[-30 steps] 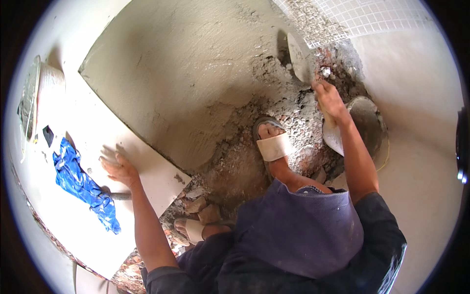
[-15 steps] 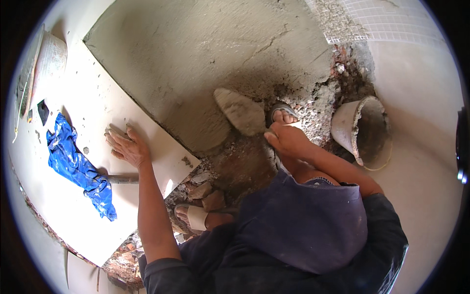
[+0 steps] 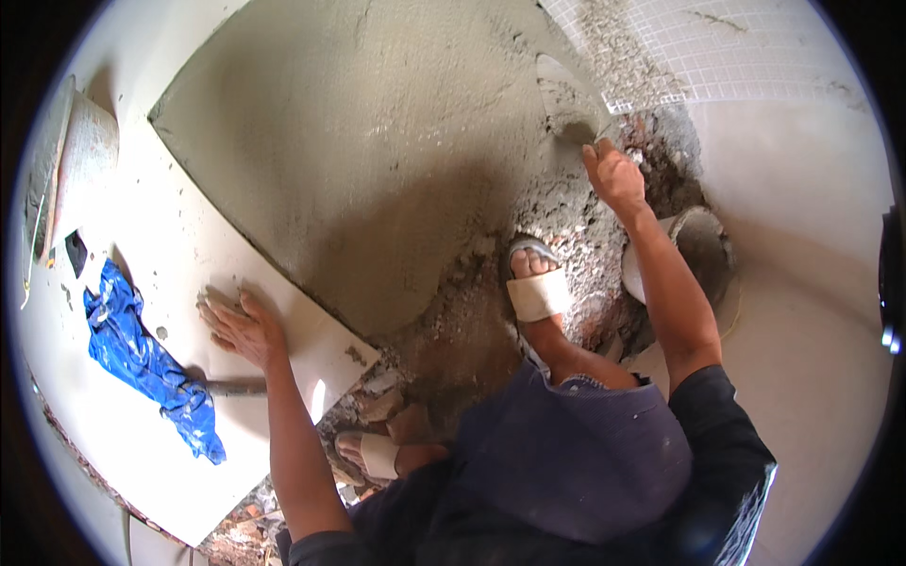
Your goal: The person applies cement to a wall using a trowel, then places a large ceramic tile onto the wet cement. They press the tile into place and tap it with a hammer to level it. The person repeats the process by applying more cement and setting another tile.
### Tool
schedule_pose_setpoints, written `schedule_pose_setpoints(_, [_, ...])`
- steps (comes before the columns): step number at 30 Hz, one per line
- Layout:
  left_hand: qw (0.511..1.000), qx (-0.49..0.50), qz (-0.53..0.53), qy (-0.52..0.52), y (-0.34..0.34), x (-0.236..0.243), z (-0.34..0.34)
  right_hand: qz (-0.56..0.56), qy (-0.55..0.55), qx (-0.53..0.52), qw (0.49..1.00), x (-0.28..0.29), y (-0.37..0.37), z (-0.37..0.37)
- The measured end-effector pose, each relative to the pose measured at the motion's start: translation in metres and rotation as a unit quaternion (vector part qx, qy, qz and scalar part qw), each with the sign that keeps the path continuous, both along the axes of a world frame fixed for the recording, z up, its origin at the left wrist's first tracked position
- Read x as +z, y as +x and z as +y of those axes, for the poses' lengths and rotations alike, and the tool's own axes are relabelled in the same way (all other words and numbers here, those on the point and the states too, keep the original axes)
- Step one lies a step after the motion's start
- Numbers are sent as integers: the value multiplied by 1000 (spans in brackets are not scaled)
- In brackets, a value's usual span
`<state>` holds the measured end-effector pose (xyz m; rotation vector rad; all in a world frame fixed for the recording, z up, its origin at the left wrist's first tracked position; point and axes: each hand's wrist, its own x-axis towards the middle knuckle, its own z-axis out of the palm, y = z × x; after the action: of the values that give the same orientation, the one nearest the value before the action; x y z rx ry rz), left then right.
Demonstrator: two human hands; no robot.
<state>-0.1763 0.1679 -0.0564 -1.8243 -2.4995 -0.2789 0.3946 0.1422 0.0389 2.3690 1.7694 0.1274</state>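
My right hand (image 3: 618,179) is closed round the handle of a trowel (image 3: 562,90), reaching away toward the upper right. The trowel's blade is coated in grey mortar and lies over the right edge of a broad, smoothed bed of wet mortar (image 3: 349,141). Off to the left, my left hand (image 3: 243,325) rests with fingers spread on a large white slab (image 3: 198,226) bordering the mortar. It holds nothing. Beside that hand lies a crumpled blue plastic sheet (image 3: 142,344), speckled with white, with a dark bar sticking out from under it.
A mortar-crusted bucket (image 3: 651,264) lies tipped on the right, behind my right forearm. White mesh (image 3: 717,57) with mortar crumbs covers the upper right. Broken rubble (image 3: 387,406) surrounds my sandalled feet. Another container (image 3: 92,156) stands at the far left.
My right hand has swung the trowel from the near middle of the mortar up to its far right edge. The left hand stays flat on the slab.
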Motion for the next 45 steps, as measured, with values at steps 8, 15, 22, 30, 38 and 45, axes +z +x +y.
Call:
schedule_pose_setpoints(8, [999,7,31,-9,-4,-7,-1,100,-113,-38,988,12,3,53])
schedule_pose_setpoints(15, [1000,14,12,-18,-2,-5,-1,388,-4,-243,889,36,-24,25])
schedule_pose_setpoints(22, [999,19,-8,-39,1,2,1,623,190,-445,615,-19,-101,104])
schedule_pose_setpoints(30, [999,24,22,-32,2,0,1,223,-84,-292,926,19,-103,241])
schedule_pose_setpoints(38, [999,15,-6,-40,2,4,0,192,-135,-390,890,29,-44,79])
schedule_pose_setpoints(45, [999,18,13,-47,4,4,1,42,-146,-156,976,-5,-12,-76])
